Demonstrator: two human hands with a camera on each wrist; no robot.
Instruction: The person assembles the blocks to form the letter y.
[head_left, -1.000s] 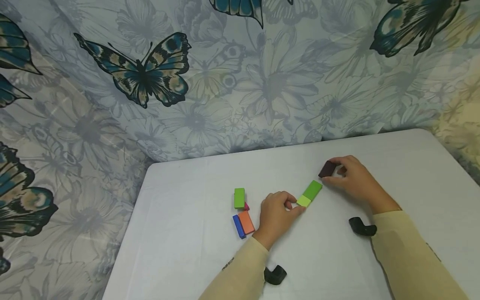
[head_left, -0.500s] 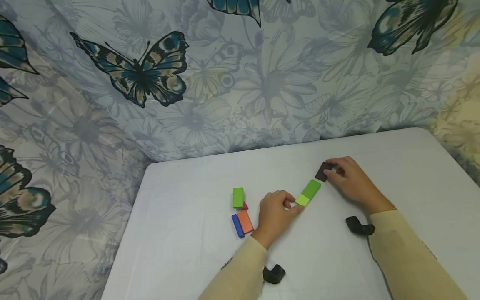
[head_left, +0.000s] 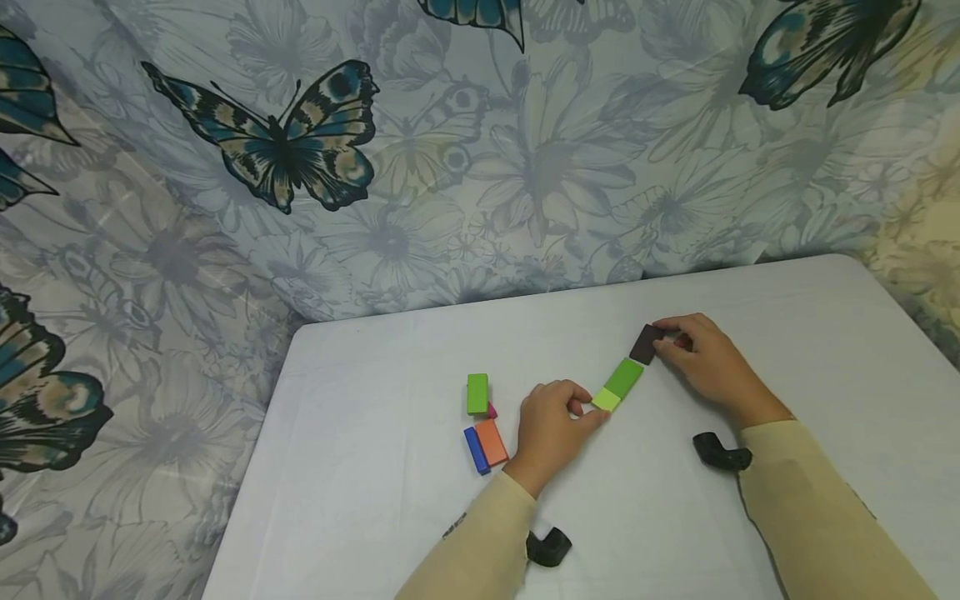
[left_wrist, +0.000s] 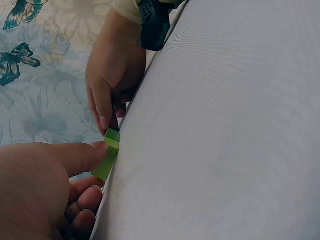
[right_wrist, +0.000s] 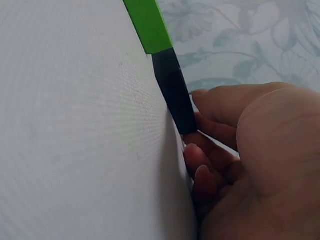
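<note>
On the white table a slanting row of blocks runs up and to the right: a lime green block [head_left: 606,399], a darker green block [head_left: 624,378] and a dark brown block [head_left: 645,344]. My left hand [head_left: 553,429] pinches the lime block at the row's near end between thumb and finger. At the far end my right hand [head_left: 708,367] pinches the dark block by its outer part. In the right wrist view the dark block [right_wrist: 173,90] touches the green block [right_wrist: 149,25] end to end.
Left of my left hand lie a green block [head_left: 477,394], a small pink piece [head_left: 492,410], an orange block [head_left: 491,442] and a blue block [head_left: 477,451]. Behind the table [head_left: 360,375] hangs a butterfly-patterned cloth [head_left: 540,167].
My right hand has brought the dark block down and left, turning it into line until it meets the green block. My left hand keeps its hold on the lime block.
</note>
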